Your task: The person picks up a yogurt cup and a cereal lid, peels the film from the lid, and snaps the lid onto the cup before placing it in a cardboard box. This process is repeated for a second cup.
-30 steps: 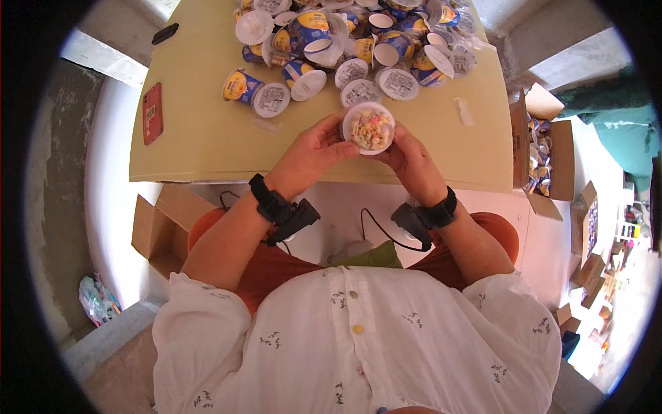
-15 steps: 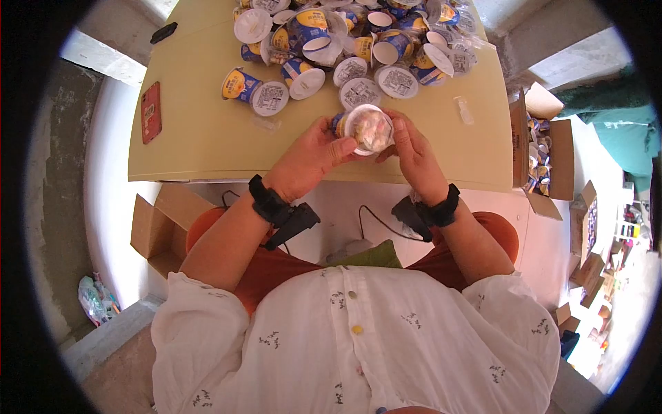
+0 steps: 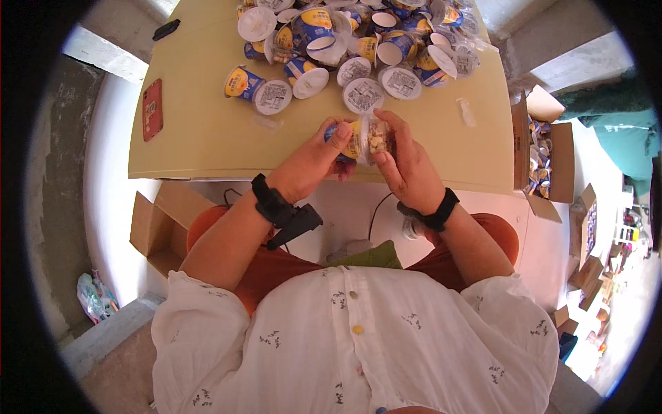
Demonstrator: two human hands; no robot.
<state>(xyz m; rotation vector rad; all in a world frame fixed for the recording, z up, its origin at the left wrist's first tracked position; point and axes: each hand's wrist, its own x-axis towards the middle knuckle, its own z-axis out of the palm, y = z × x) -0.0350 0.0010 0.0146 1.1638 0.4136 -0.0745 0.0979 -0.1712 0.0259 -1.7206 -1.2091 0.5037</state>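
Both of my hands are over the near edge of the table, closed around one snack cup. My left hand grips its blue and yellow paper cup, thumb on top. On the other end, my right hand has its thumb and fingers around the clear plastic tub full of pale and brownish pieces. A white rim lies between the two parts, which are lined up sideways end to end. Beyond my hands, a heap of similar snack cups covers the far part of the table.
A red phone and a black object lie along the left of the yellowish table. A small clear plastic piece lies at the right. Beside the table stands a cardboard box of cups; another box is low at left.
The snack cup has turned from its clear end facing me to lying sideways, with that end toward my right hand. My right hand has rolled over and wrapped around the tub.
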